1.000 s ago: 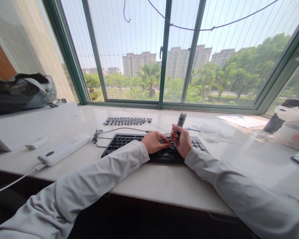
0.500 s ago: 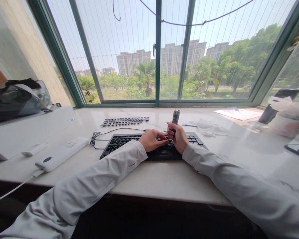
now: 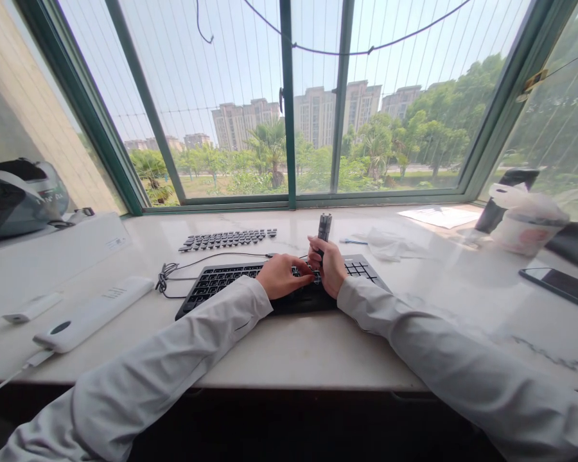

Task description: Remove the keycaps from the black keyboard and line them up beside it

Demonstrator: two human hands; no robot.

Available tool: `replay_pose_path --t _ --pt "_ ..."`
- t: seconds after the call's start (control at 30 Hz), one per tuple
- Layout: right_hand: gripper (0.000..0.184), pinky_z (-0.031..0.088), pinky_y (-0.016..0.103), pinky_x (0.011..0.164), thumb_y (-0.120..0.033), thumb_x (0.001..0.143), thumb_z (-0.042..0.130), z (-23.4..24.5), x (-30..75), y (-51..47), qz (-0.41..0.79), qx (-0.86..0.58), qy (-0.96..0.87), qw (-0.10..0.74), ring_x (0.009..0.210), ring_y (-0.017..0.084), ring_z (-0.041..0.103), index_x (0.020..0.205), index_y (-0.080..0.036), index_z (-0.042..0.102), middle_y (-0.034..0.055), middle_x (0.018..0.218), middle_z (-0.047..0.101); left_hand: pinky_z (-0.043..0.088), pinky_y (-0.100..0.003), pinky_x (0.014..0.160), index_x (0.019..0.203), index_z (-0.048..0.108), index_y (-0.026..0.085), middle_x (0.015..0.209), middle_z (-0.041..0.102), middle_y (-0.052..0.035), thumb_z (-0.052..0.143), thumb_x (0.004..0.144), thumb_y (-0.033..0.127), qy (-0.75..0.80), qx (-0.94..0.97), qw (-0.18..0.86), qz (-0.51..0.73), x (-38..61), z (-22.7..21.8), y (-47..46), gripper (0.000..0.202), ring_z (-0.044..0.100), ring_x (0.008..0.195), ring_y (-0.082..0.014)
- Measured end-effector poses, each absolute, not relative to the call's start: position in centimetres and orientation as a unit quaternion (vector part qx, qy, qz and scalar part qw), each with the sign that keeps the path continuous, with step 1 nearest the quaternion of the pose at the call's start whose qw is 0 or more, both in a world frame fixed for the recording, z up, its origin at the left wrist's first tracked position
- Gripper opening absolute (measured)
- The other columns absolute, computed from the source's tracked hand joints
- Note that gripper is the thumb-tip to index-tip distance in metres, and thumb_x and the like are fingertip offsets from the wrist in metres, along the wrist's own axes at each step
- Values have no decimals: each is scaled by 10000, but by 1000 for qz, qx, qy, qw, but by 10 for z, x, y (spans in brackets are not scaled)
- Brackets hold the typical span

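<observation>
A black keyboard [image 3: 214,282] lies in front of me on the white tabletop, with what look like bare key sockets showing on its left side. My right hand [image 3: 332,264] is wrapped round a dark grey, stick-like tool [image 3: 324,224] held upright over the keyboard, its notched end pointing up. My left hand [image 3: 280,277] reaches in from the left, thumb and fingertips pinched close to the right hand. Whatever sits in that pinch is too small to make out. Behind the keyboard, loose black keycaps [image 3: 228,240] are laid out in rows.
A black cable [image 3: 166,277] is coiled left of the keyboard. Further left lie a white power bank [image 3: 96,314] and a small white device [image 3: 33,308]. A clear plastic bag [image 3: 390,242], a bagged tub [image 3: 530,224] and a phone [image 3: 559,285] are on the right.
The view has turned slightly to the right, shifting everything left in the picture. Both hands keep nearly the same pose over the keyboard.
</observation>
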State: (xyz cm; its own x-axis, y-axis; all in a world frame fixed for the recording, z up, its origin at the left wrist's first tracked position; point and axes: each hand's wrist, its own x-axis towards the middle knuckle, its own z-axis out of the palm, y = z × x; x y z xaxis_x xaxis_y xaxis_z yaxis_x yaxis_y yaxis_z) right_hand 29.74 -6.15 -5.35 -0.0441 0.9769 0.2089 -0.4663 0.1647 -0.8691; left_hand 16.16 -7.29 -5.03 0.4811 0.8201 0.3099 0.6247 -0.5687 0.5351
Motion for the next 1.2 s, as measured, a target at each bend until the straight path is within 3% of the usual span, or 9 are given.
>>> replay_pose_path --t 0.27,0.67,1.0,1.2 --pt "354 112 224 393 -354 669 679 -54 300 -58 594 -289 -451 600 416 51 173 636 -222 352 -110 483 237 462 -246 654 862 776 181 832 761 -24 691 768 397 407 839 224 282 159 -51 -71 251 636 708 -157" --pt "345 130 217 391 -342 660 701 -51 300 -61 602 -280 -471 580 421 51 201 635 -215 381 -101 486 269 491 -271 740 834 788 174 829 767 -34 715 754 371 381 840 244 301 158 -56 -67 225 671 769 -184" --pt "326 143 227 381 -335 696 677 -48 296 -69 555 -299 -494 598 418 55 204 635 -216 380 -98 477 265 464 -251 696 806 791 165 791 759 -28 694 773 308 394 843 209 301 161 -55 -73 176 657 736 -170" --pt "359 144 229 393 -349 703 665 -47 302 -62 569 -303 -455 615 418 52 193 643 -222 334 -105 495 234 440 -247 659 838 799 206 800 758 -8 693 782 386 402 844 200 295 159 -52 -72 216 618 690 -147"
